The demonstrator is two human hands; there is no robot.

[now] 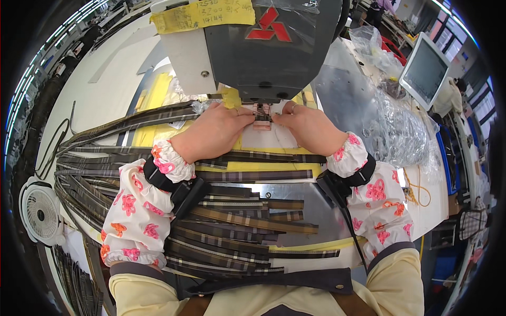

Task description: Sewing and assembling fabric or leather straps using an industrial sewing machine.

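Under the dark grey head of an industrial sewing machine (258, 58), both hands meet at a small pinkish clamp plate (262, 125). My left hand (220, 131) comes in from the left, its thumb and fingers pinched together at the plate's edge. From the other side my right hand (308, 126) reaches in, with thumb and fingertips also closed together beside the plate. What either pinch holds is too small to make out. Left of my left hand lies a bundle of dark plaid fabric strips (132, 122); the ends near my fingers are hidden behind the hand.
More plaid strips (232, 247) are spread across the table in front of me. Crumpled clear plastic (400, 131) and a tablet-like screen (426, 69) are at the right. A small white fan (42, 213) stands at the left edge. Yellow tape (150, 113) marks the work surface.
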